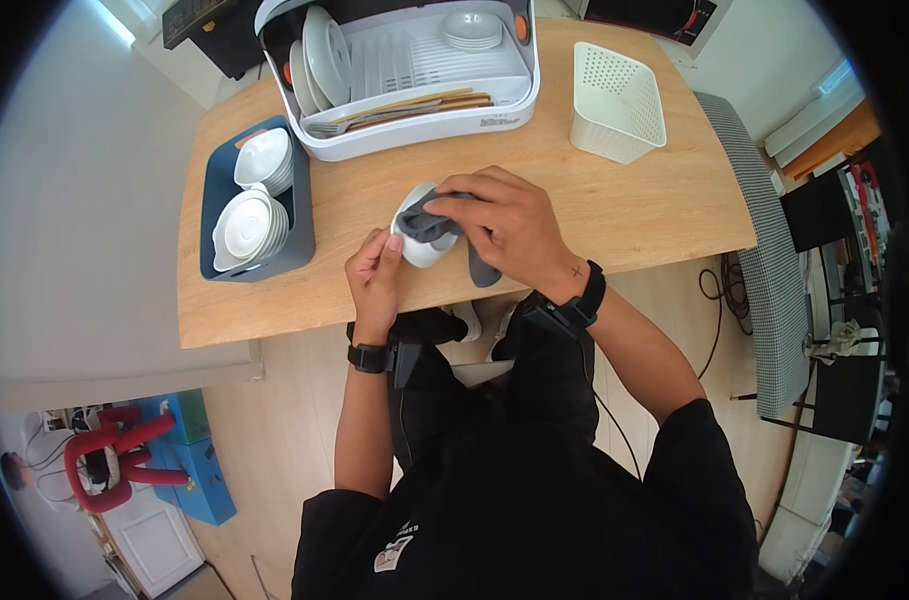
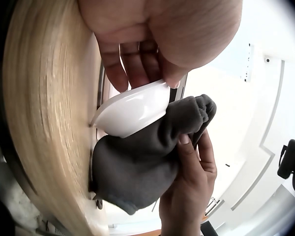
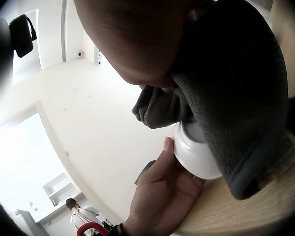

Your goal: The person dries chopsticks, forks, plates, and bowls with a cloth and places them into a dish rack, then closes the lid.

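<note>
Near the table's front edge, my left hand grips a small white bowl by its rim, thumb on one side and fingers on the other. The bowl is tilted in the left wrist view. My right hand holds a dark grey cloth, bunched between thumb and fingers and pressed at the bowl. A loose part of the cloth hangs down beside the bowl in the right wrist view, hiding part of it.
A white dish rack with plates, a bowl stack and cutlery stands at the back. At the left, a blue-grey bin holds stacked white bowls. A white perforated basket sits at the back right. Another person appears far off.
</note>
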Available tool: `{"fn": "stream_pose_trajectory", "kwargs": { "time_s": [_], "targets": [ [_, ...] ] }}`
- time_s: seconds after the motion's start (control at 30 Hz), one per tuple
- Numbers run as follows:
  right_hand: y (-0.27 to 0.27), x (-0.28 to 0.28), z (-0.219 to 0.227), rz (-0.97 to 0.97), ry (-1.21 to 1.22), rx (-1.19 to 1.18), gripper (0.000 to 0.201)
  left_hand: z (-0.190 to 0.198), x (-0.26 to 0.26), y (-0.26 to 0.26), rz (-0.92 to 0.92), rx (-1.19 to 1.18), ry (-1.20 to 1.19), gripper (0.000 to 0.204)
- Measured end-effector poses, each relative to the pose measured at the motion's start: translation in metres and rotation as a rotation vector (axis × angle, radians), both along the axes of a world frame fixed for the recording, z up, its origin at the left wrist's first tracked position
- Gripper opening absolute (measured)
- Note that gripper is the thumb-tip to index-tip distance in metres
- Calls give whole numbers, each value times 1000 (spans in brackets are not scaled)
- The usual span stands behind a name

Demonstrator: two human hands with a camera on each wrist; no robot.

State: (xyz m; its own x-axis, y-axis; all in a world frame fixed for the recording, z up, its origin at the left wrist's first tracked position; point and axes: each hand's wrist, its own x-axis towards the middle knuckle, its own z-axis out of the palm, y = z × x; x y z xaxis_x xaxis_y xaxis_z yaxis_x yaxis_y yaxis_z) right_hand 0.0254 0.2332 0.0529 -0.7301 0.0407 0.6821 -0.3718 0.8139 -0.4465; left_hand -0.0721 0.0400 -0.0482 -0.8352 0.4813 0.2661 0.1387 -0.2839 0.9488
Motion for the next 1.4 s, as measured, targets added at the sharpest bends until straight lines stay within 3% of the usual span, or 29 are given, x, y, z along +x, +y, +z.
{"fn": "stream_pose_trajectory", "kwargs": {
  "time_s": [0.2, 0.5, 0.57, 0.7, 1.03, 1.17, 1.27, 1.33, 1.4],
  "targets": [
    [54, 20, 10, -147, 13, 48, 39, 3, 7, 1, 84, 46, -142, 30],
    [178, 135, 0, -587, 10, -16, 38, 5, 9, -1, 112, 24, -127, 28],
    [203, 150, -13, -780, 21, 39, 30, 4, 11, -1, 103, 27, -135, 28],
    [241, 169, -64, -785, -179, 8, 34, 6, 11, 3, 138, 83, -192, 28],
    [218, 153, -76, -871, -112, -6, 33, 14, 10, 10, 159, 56, -135, 33],
    [217, 151, -76, -869, -78, -21, 33, 39, 2, 33, 167, 15, -154, 32],
    [217, 152, -77, -860, -64, -27, 33, 62, -11, 54, 163, -53, -57, 33],
    [217, 152, -75, -859, -65, -24, 33, 81, -18, 68, 187, -183, 255, 36],
    [216, 152, -73, -859, -85, -27, 33, 94, -25, 80, 186, -206, 360, 36]
  ]
}}
